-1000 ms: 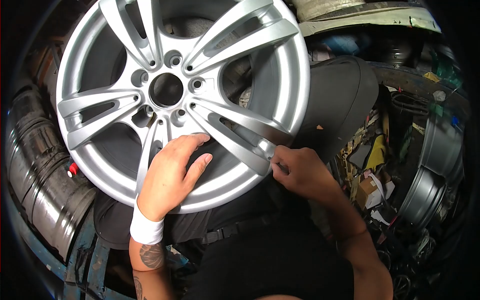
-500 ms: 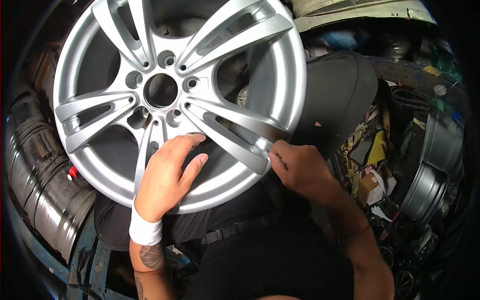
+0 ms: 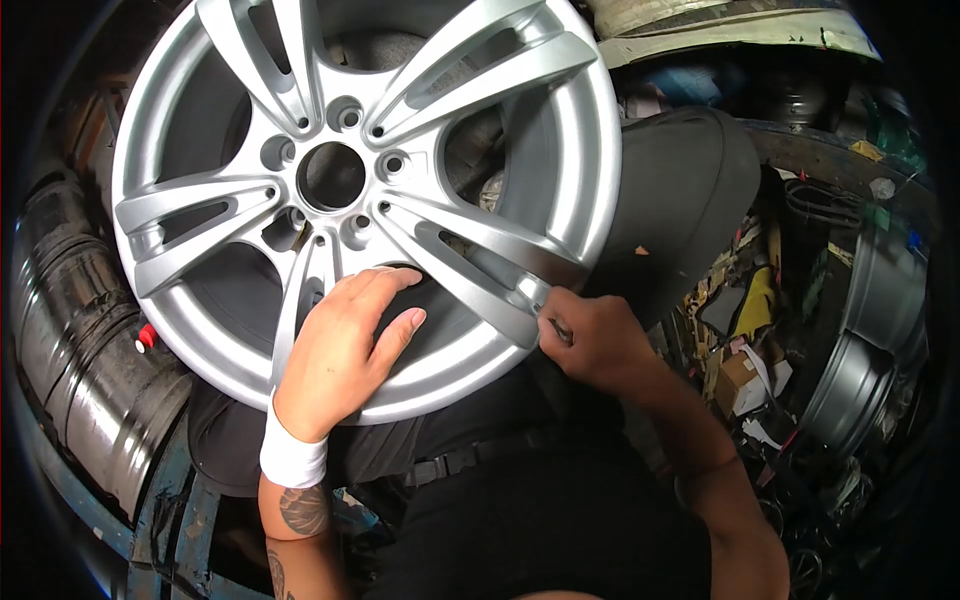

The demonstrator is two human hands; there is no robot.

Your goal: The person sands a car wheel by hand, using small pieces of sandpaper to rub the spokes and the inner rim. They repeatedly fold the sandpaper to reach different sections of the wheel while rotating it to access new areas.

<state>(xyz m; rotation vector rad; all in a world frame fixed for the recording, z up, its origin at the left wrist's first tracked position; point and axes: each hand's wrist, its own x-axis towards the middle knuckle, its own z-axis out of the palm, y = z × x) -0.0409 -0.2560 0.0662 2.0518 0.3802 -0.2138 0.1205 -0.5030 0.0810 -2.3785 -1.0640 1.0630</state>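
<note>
Item: silver alloy wheel (image 3: 362,195), five double spokes, five bolt holes round an open centre bore; it stood face-up and tilted toward the camera, its lower rim resting on the person's black-clad lap, filling the upper left of the head view.

Left hand (image 3: 340,345): open and relaxed, palm down on the lower part of the wheel; fingers stretched across the gap between two lower spokes, thumb spread to the side; white wristband (image 3: 293,455) at the wrist, tattoo (image 3: 303,510) on the forearm below it.

Right hand (image 3: 590,340): fingers curled and bunched tight, tips pressed against the outer end of the lower right spoke where it met the rim; whether something small was pinched between them could not be told.

Surroundings: black rounded cushion (image 3: 680,190) just behind the wheel's right edge; dull metal drums (image 3: 80,350) stacked at left, a small red cap (image 3: 146,338) beside the wheel's lower left rim; dark bare rim (image 3: 850,380) at far right; cardboard box (image 3: 735,385) among scattered clutter between that rim and the right forearm; black belt (image 3: 470,460) across the waist.
</note>
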